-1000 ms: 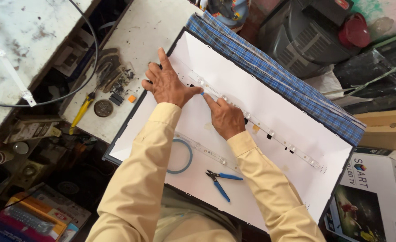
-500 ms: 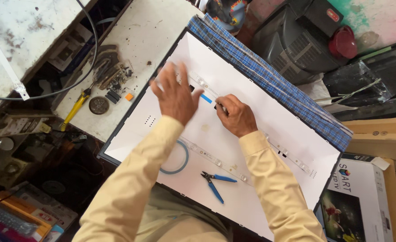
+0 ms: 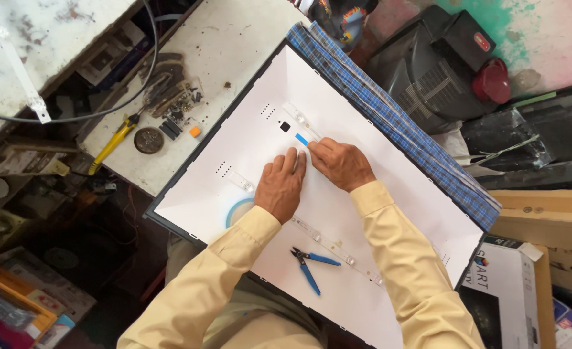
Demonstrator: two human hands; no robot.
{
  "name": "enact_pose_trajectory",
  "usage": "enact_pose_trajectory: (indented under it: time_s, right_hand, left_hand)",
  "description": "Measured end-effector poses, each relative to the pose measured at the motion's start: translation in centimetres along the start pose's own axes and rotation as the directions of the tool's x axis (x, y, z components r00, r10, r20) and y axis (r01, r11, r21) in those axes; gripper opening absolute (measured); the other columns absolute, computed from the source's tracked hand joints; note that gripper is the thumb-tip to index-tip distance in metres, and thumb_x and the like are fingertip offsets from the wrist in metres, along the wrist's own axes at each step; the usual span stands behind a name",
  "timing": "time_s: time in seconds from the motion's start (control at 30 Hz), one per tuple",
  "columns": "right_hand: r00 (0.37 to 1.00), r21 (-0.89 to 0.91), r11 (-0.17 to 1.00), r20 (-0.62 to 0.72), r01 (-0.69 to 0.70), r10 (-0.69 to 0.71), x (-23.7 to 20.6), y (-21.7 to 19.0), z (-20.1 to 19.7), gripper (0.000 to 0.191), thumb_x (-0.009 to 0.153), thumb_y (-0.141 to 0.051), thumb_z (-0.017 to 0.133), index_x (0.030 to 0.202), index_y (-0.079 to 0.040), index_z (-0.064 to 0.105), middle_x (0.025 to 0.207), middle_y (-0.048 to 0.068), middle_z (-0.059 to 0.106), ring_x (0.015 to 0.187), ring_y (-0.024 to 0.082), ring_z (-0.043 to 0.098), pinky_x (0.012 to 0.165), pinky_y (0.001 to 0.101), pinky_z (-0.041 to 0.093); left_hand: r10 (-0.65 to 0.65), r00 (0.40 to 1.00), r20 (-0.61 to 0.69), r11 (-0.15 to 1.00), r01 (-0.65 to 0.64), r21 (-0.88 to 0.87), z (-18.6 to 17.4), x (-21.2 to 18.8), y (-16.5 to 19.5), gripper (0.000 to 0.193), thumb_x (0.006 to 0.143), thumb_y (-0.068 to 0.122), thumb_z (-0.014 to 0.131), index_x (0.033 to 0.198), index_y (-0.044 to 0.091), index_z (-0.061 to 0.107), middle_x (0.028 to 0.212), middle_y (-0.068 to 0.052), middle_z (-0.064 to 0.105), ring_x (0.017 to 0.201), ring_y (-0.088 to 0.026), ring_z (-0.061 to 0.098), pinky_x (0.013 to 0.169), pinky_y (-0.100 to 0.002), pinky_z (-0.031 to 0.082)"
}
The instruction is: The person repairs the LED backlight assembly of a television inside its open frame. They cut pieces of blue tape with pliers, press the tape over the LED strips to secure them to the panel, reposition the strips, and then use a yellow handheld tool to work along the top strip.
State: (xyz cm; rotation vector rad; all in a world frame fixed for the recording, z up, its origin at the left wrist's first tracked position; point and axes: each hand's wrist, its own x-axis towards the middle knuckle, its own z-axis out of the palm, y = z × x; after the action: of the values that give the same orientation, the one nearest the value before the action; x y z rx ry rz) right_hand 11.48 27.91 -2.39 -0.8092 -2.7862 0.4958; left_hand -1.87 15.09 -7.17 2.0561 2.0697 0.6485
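Observation:
A large white backlight panel (image 3: pixel 389 213) in a dark frame lies tilted across the bench. My left hand (image 3: pixel 281 186) rests flat on it, fingertips by a small piece of blue tape (image 3: pixel 302 139) on the upper LED strip (image 3: pixel 297 118). My right hand (image 3: pixel 341 163) is curled, its fingertips pressing the near end of that tape. A second LED strip (image 3: pixel 335 249) runs below my forearms. Blue-handled pliers (image 3: pixel 310 266) lie near it. A blue tape ring (image 3: pixel 234 210) is partly hidden under my left wrist.
A blue checked cloth (image 3: pixel 396 123) lies under the panel's far edge. On the bench at left are a yellow-handled screwdriver (image 3: pixel 111 145), a round tin (image 3: pixel 149 139), small parts and a black cable (image 3: pixel 105 111). A dark old television (image 3: pixel 428 71) and a cardboard box (image 3: pixel 512 284) stand at right.
Both hands have slid down the upper strip toward the panel's middle and come close together. The blue tape, held between them before, now lies on the strip at the fingertips.

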Motion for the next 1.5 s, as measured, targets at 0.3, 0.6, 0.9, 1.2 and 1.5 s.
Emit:
enact_pose_trajectory:
  time_s: [0.3, 0.6, 0.9, 1.2, 1.5]
  right_hand:
    - [0.980, 0.063, 0.982, 0.110, -0.176, 0.168, -0.5, 0.2, -0.3, 0.011, 0.094, -0.012, 0.070, 0.103, -0.007, 0.070, 0.091, 0.008, 0.070, 0.076, 0.031, 0.069, 0.064, 0.0391, 0.056]
    - [0.976, 0.176, 0.961, 0.074, -0.213, 0.203, -1.0, 0.5, 0.0, 0.010, 0.096, -0.010, 0.069, 0.104, -0.005, 0.070, 0.105, 0.009, 0.067, 0.078, 0.024, 0.070, 0.068, 0.0357, 0.057]
    - [0.976, 0.125, 0.968, 0.052, -0.216, 0.211, -0.6, 1.1, -0.1, 0.011, 0.094, -0.012, 0.071, 0.104, -0.007, 0.072, 0.102, 0.006, 0.070, 0.076, 0.025, 0.071, 0.068, 0.0365, 0.057]
    - [0.993, -0.025, 0.997, 0.087, -0.080, 0.082, -0.3, 1.6, 0.0, 0.011, 0.096, -0.017, 0.071, 0.100, -0.007, 0.070, 0.097, 0.006, 0.068, 0.079, 0.031, 0.070, 0.067, 0.0397, 0.057]
    - [0.992, -0.014, 0.999, 0.119, -0.029, 0.031, 0.1, 1.8, -0.5, 0.010, 0.096, -0.014, 0.070, 0.100, -0.005, 0.069, 0.099, 0.008, 0.067, 0.079, 0.032, 0.069, 0.066, 0.0399, 0.056]
  left_hand:
    - [0.015, 0.999, 0.038, 0.989, -0.020, 0.149, 0.0, -0.1, 0.6, 0.059, 0.086, 0.011, 0.057, 0.143, -0.002, 0.054, 0.136, -0.009, 0.050, 0.105, -0.023, 0.050, 0.085, -0.033, 0.042]
    - [-0.024, 0.992, 0.121, 0.980, -0.001, 0.198, 0.0, 0.7, 1.2, 0.055, 0.088, 0.014, 0.057, 0.142, 0.001, 0.055, 0.130, -0.007, 0.050, 0.104, -0.022, 0.049, 0.082, -0.034, 0.041]
    - [-0.002, 0.999, 0.045, 0.977, -0.008, 0.211, -0.2, 0.7, 1.4, 0.057, 0.084, 0.014, 0.058, 0.140, 0.002, 0.055, 0.132, -0.008, 0.050, 0.103, -0.022, 0.049, 0.083, -0.033, 0.041]
    - [0.001, 0.999, 0.053, 0.983, -0.011, 0.182, -0.2, 0.6, 1.5, 0.056, 0.085, 0.014, 0.059, 0.140, 0.000, 0.056, 0.131, -0.008, 0.050, 0.103, -0.023, 0.049, 0.084, -0.034, 0.041]
    - [0.005, 0.999, 0.039, 0.984, -0.012, 0.178, -0.3, 0.6, 1.6, 0.056, 0.085, 0.013, 0.059, 0.138, 0.000, 0.057, 0.131, -0.010, 0.050, 0.104, -0.024, 0.049, 0.085, -0.034, 0.041]
